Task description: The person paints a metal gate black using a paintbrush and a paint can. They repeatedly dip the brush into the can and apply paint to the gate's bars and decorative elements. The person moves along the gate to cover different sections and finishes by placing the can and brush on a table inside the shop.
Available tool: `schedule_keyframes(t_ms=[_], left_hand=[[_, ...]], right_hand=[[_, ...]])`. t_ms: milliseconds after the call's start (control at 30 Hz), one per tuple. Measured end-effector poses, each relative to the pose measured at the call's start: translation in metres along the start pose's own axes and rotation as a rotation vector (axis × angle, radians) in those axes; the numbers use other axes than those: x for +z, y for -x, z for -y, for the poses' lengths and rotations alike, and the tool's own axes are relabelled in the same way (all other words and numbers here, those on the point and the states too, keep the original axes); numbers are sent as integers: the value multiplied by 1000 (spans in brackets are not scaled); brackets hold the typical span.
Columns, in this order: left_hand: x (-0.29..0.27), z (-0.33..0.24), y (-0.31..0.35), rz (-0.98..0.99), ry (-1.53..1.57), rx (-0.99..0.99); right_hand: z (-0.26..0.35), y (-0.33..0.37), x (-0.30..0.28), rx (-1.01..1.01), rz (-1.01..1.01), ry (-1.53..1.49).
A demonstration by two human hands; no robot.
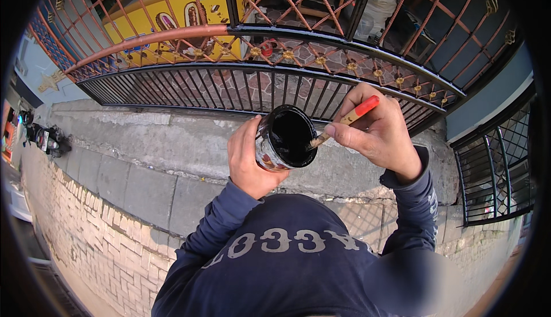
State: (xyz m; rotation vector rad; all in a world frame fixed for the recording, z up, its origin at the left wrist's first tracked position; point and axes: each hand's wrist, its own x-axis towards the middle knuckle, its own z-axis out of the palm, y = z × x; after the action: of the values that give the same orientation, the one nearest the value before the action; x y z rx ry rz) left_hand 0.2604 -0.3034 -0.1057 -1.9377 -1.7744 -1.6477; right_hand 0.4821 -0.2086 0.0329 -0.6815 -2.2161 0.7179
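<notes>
My left hand (245, 159) is wrapped round the side of a paint can (268, 152), tilted so that its open mouth faces up. Black paint (291, 136) coats the can's inside and rim. Between the fingers and thumb of my right hand (373, 127) is a paintbrush (351, 115) with a wooden handle and a red end. The brush's lower end reaches to the can's right rim; its bristles are hidden or lost in the dark paint. Beyond both hands stands a metal gate (218, 90), partly black and partly copper-brown, with small gold ornaments.
Behind the gate are a yellow chest freezer (166, 16) and a white plastic bag (373, 13). Under my hands runs a concrete ledge (143, 133), with brick paving (109, 225) nearer. A parked motorcycle (49, 139) is far left. Another black grille (496, 173) stands at right.
</notes>
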Motion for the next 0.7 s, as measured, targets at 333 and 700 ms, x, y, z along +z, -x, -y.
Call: schedule_keyframes(t_ms=[333, 700], left_hand=[[-2, 3, 2, 12, -33, -38], [3, 5, -2, 42, -20, -58]], right_hand=[[-7, -3, 27, 118, -250, -132], [-25, 1, 24, 173, -362, -167]])
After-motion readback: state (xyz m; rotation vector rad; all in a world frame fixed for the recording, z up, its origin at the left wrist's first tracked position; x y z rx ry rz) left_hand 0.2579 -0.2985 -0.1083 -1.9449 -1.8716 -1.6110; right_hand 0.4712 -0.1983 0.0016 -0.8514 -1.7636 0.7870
